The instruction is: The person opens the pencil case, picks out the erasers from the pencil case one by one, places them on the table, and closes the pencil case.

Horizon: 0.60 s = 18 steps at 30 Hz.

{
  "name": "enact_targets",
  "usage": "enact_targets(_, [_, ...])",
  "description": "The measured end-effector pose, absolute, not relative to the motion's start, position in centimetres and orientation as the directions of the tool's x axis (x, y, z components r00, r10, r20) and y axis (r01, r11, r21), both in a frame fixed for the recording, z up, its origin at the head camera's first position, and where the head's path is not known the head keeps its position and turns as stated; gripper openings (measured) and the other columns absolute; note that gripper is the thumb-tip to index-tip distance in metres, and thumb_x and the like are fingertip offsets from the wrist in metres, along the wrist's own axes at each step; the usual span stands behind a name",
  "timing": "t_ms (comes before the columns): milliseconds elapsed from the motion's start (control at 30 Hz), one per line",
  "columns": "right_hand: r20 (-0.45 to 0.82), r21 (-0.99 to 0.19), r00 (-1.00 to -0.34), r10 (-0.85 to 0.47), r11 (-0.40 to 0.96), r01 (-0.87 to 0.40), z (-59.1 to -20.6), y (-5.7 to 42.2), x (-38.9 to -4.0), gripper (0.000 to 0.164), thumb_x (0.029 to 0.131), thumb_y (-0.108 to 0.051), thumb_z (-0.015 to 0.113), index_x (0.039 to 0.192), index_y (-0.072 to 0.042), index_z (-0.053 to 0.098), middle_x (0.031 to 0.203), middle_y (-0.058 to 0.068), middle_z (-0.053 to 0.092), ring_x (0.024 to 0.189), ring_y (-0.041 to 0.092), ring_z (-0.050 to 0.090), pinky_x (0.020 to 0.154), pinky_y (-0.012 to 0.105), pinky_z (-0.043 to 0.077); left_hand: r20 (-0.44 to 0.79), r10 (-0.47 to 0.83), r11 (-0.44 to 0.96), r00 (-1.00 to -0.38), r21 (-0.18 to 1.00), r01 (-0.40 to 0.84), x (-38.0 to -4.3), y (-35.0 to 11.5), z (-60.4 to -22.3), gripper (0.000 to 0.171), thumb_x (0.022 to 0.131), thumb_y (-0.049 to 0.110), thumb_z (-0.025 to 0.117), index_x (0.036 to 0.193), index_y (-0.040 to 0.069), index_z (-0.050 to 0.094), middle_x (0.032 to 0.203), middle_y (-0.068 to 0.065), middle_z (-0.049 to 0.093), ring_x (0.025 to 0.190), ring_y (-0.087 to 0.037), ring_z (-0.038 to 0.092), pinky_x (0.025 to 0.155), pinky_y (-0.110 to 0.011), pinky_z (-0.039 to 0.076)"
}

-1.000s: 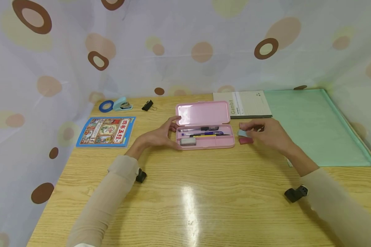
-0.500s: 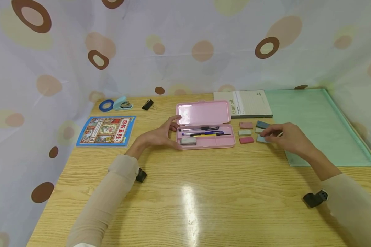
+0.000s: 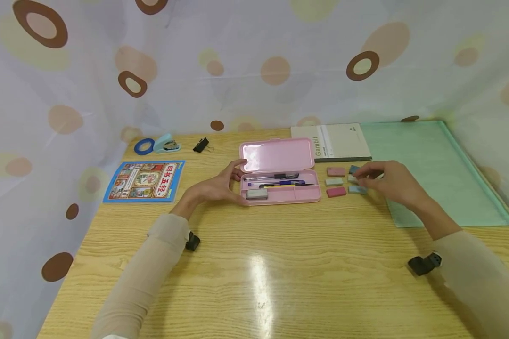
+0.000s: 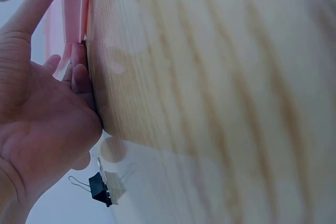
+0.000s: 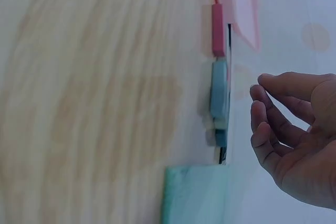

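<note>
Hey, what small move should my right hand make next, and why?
Probably lower the right hand onto the light blue block and pinch it: the hand looks empty and hovers close by, while the left hand touches the open pink pencil case.

the desk (image 3: 258, 235) leaves a wide lane between the forearms (image 3: 148, 263) up to the pink case (image 3: 307, 194). the left hand (image 3: 214, 187) blocks its left end, the open lid (image 3: 282, 156) its back. a narrow gap parts case and erasers (image 3: 334, 181); the right hand (image 3: 392, 182) hangs over the right row.
</note>
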State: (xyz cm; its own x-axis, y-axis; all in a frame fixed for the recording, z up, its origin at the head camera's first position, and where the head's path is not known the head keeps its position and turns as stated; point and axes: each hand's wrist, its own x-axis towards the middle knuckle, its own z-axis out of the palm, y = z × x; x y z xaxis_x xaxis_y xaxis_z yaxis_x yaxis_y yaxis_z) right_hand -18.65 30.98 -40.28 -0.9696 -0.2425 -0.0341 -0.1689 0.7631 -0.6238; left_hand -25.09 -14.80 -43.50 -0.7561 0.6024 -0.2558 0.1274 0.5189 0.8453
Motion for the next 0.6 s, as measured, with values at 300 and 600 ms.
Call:
enact_targets(300, [-0.004, -0.725, -0.947, -0.321, 0.654, -0.219, -39.5, 26.2, -19.3, 0.025, 0.097, -0.021, 0.076, 0.119, -0.01, 0.077, 0.113, 0.009, 0.074, 0.095, 0.019, 0.061, 0.073, 0.025, 0.048, -0.261, 0.599, 0.516, -0.757, 0.849, 0.116, -25.1, -14.8, -43.5, 0.118, 0.08, 0.022, 0.092, 0.166, 0.027, 0.011, 0.146, -0.008, 0.039, 0.133, -0.025, 0.038, 0.118, -0.044, 0.032])
enact_targets(600, [0.011, -0.774, -0.865, -0.502, 0.543, -0.325, -40.3, 18.8, -20.0, 0.022, 0.097, -0.009, 0.073, 0.118, -0.007, 0.075, 0.114, 0.008, 0.072, 0.098, 0.021, 0.062, 0.085, 0.036, 0.052, -0.273, 0.592, 0.513, -0.758, 0.853, 0.093, -25.1, -14.8, -43.5, 0.118, 0.079, 0.022, 0.093, 0.165, 0.029, 0.012, 0.146, -0.01, 0.038, 0.136, -0.026, 0.037, 0.119, -0.045, 0.031])
